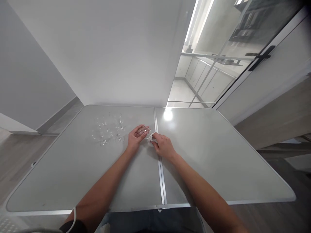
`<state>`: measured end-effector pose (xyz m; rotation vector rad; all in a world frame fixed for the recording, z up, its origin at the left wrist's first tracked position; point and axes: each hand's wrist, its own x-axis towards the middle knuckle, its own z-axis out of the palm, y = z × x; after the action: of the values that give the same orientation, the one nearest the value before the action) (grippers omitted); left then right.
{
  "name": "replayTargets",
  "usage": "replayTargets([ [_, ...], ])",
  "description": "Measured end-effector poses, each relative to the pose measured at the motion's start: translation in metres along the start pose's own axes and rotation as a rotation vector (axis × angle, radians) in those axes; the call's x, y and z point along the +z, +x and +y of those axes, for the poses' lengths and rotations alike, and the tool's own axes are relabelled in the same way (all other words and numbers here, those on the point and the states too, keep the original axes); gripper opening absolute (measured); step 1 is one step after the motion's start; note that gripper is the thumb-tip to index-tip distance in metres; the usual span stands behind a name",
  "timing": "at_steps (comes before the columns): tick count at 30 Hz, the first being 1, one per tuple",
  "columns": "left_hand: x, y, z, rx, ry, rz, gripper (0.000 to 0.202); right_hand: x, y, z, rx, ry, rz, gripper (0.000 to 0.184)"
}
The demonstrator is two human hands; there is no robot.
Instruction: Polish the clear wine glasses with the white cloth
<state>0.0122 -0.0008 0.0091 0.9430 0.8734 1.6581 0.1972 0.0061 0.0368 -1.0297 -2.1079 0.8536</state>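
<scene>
My left hand [134, 138] is closed around a clear drinking glass [145, 130], which lies tilted toward the right; its exact shape is hard to make out through the fingers. In my right hand [165, 146] a small white cloth [150, 140] is bunched up, pressed at or beside the end of the glass. Both hands are just above the table near its centre seam. To the left of them stands a group of several clear stemmed glasses [119, 129], their outlines faint against the pale tabletop.
The folding table [218, 155] has a pale top, metal edging and a metal seam [160, 171] across its middle. A white wall [116, 58] rises behind it. At the right is a glass-paned door with a black handle [262, 58]. A white cable [74, 216] touches my left forearm.
</scene>
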Motion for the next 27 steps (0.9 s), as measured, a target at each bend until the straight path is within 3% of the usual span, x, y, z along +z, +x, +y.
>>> replayTargets([
  [2, -0.002, -0.001, 0.002, -0.025, -0.023, -0.036, 0.056, -0.001, 0.0, -0.001, 0.079, 0.222, -0.044, 0.014],
  [6, -0.001, -0.003, 0.009, -0.068, -0.105, -0.139, 0.059, -0.005, 0.003, -0.001, 0.366, 0.959, -0.244, 0.028],
  [8, 0.0, -0.004, 0.01, -0.065, -0.128, -0.165, 0.058, -0.003, 0.004, 0.001, 0.462, 1.129, -0.254, 0.029],
  [10, 0.001, -0.003, 0.008, -0.05, -0.135, -0.145, 0.057, 0.001, 0.005, 0.002, 0.486, 1.133, -0.139, 0.026],
  [15, -0.002, 0.004, 0.001, -0.002, -0.094, 0.021, 0.054, 0.009, 0.004, 0.005, 0.331, 0.833, 0.313, 0.029],
  [19, -0.006, 0.007, 0.001, 0.06, -0.11, 0.113, 0.052, 0.004, 0.006, 0.014, 0.425, 0.915, 0.567, 0.028],
  [21, -0.007, 0.008, 0.003, 0.098, -0.113, 0.144, 0.051, 0.002, 0.009, 0.016, 0.455, 1.01, 0.55, 0.028],
  [27, -0.004, 0.008, 0.005, 0.138, -0.087, 0.16, 0.058, 0.014, 0.011, -0.001, 0.389, 1.166, 0.197, 0.053],
])
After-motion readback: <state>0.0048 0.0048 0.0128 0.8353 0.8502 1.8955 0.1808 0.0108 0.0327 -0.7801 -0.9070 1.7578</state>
